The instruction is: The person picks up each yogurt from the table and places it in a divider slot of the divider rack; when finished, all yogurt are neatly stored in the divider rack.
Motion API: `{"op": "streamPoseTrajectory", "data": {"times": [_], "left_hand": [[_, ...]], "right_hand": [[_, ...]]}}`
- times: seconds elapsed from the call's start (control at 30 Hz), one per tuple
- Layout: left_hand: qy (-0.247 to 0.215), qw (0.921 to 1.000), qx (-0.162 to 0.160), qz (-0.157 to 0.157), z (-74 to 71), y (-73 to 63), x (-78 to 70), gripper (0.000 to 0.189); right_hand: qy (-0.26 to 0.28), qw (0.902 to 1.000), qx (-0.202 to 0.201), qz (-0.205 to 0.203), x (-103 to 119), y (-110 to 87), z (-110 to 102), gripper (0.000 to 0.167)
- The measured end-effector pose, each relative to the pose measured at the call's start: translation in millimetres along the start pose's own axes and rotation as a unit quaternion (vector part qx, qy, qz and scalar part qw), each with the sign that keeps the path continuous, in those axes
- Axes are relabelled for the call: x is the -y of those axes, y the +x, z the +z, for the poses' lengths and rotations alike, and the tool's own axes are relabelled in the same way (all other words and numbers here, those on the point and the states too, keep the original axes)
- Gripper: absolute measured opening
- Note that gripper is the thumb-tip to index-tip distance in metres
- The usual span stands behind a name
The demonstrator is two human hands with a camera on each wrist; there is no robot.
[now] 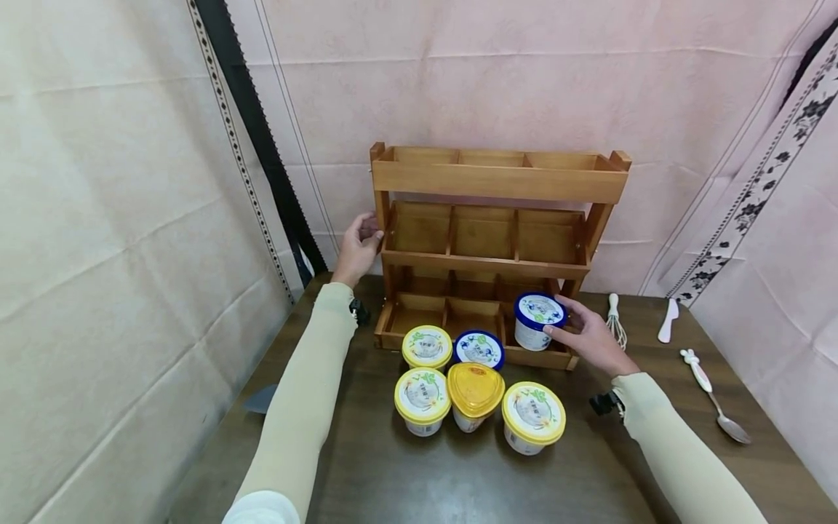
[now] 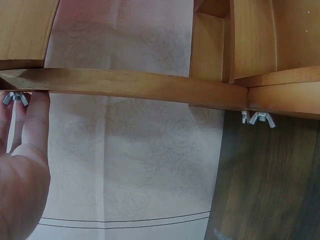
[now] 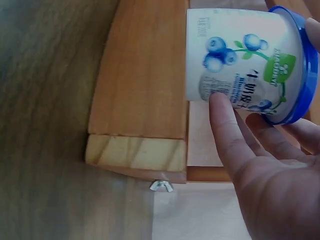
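A three-tier wooden rack stands against the cloth backdrop. At its left side post, my left hand touches the outer side with extended fingers, beside a wing nut in the left wrist view. My right hand holds a white tub with a blue lid at the rack's lower right compartment. Blueberries are printed on this tub, which lies across the front board in the right wrist view. Thumb and fingers span the tub, fingertips on its wall and near its lid.
In front of the rack stand another blue-lidded tub, several yellow-lidded tubs and a tub with a rounded yellow lid. A whisk, a white-handled knife and a spoon lie on the table's right side.
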State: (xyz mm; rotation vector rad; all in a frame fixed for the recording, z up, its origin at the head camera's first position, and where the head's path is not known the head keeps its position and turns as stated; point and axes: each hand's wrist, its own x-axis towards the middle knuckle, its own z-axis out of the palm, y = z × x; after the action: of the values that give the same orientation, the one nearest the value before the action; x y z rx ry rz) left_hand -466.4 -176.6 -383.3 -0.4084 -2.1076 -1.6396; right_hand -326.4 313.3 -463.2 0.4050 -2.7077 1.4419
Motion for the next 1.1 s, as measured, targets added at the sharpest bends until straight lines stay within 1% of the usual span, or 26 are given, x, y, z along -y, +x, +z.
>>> {"op": "streamPoseTrajectory", "data": {"times": [0.13, 0.27, 0.4, 0.5, 0.7, 0.9, 1.0, 1.1], "left_hand": [[0.004, 1.0, -0.001, -0.004, -0.1, -1.2, -1.1, 0.041], [0.002, 1.0, 0.001, -0.003, 0.6, -1.1, -1.8, 0.041], [-0.002, 1.0, 0.003, -0.002, 0.9, -0.6, 0.3, 0.04], [-0.01, 0.9999, 0.004, 0.0, 0.9, 0.1, 1.1, 0.041], [-0.013, 0.9999, -0.002, 0.003, -0.1, 0.3, 0.7, 0.04], [-0.002, 1.0, 0.0, 0.001, 0.4, -0.2, 0.7, 0.04], [-0.001, 1.0, 0.002, 0.0, 0.1, -0.7, 1.0, 0.041], [-0.003, 1.0, 0.003, -0.001, -0.9, -0.8, 2.1, 0.041]], "right_hand": [[-0.004, 0.9999, -0.003, 0.009, -5, 4.3, 3, 0.088], [-0.004, 0.9996, -0.008, 0.025, -9, 8.5, 5, 0.094], [-0.017, 0.999, -0.005, 0.04, -12, 11.9, 10, 0.1], [-0.033, 0.9986, -0.001, 0.04, -14, 14.2, 14, 0.098], [-0.035, 0.9991, 0.002, 0.024, -13, 16.8, 18, 0.091], [-0.043, 0.9983, 0.01, 0.039, -13, 13.6, 16, 0.089], [-0.034, 0.9982, 0.016, 0.047, -14, 12.1, 16, 0.09], [-0.028, 0.9983, 0.02, 0.046, -13, 10.7, 15, 0.093]]}}
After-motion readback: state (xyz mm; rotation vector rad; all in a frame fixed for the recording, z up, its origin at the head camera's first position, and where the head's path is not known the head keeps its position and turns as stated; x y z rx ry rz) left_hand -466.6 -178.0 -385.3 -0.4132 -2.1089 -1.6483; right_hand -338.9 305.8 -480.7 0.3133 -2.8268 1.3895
